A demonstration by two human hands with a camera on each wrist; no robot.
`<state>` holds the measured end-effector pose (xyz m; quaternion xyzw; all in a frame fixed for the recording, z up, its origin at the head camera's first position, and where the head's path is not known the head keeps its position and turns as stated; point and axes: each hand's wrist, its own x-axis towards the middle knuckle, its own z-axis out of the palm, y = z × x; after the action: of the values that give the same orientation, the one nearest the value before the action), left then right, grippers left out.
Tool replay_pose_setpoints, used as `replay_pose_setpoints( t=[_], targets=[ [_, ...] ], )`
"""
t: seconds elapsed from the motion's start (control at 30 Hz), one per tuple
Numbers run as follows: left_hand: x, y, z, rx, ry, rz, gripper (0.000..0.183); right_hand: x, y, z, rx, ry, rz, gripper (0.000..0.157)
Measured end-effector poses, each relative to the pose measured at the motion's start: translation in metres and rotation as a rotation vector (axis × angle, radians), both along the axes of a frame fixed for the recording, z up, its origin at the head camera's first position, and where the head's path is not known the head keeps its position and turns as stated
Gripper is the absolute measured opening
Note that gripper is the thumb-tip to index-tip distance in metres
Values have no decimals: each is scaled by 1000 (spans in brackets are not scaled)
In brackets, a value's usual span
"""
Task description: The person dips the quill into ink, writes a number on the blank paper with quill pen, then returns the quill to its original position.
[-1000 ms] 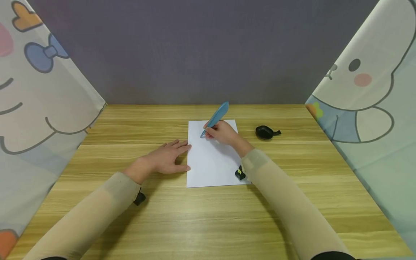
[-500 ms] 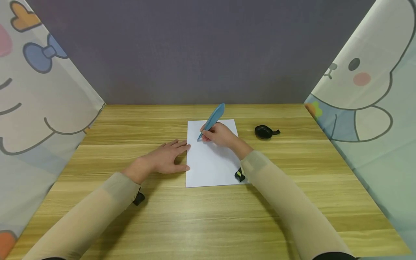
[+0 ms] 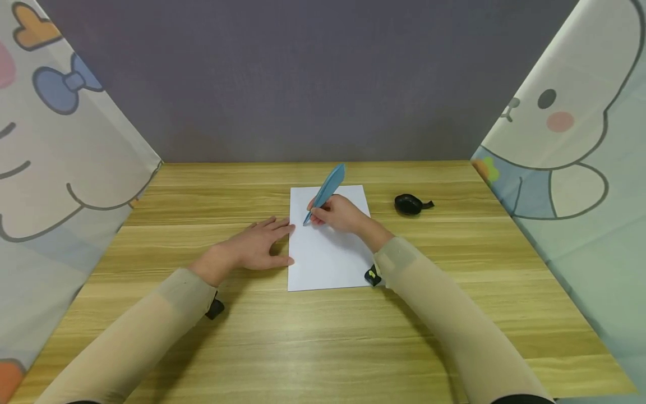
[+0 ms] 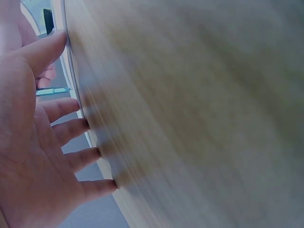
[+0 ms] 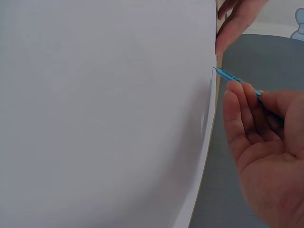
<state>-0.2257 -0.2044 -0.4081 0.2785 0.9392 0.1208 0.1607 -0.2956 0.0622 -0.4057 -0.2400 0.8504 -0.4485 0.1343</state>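
Note:
A white sheet of paper [image 3: 328,266] lies on the wooden table. My right hand [image 3: 345,214] pinches a blue feather-shaped pen [image 3: 330,186] between thumb and fingers over the paper's upper left part. The pen slants, plume up and to the right, its tip right at the sheet. In the right wrist view the blue pen tip [image 5: 222,73] meets the paper's surface. Spread out flat at the paper's left edge, my left hand [image 3: 257,246] has its thumb and index fingertips on the sheet's border. The left wrist view shows its fingers [image 4: 71,132] extended, fingertips down on the surface.
A small black round object with a short tab [image 3: 409,204] sits to the right of the paper. Dark camera units are worn under both wrists. A grey panel [image 3: 318,84] stands at the table's far edge, with cartoon-printed cloths [image 3: 570,185] on both sides.
My right hand has drawn the pen tip a short way left and toward me across the paper. The left hand stays in place at the sheet's edge.

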Motion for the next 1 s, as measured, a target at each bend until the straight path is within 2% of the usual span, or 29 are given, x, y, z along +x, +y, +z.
replay_pose_setpoints(
  t=[1.0],
  targets=[
    [-1,-1,-2,14,9,-4,91,26,4,3,4,-20,106,21]
  ],
)
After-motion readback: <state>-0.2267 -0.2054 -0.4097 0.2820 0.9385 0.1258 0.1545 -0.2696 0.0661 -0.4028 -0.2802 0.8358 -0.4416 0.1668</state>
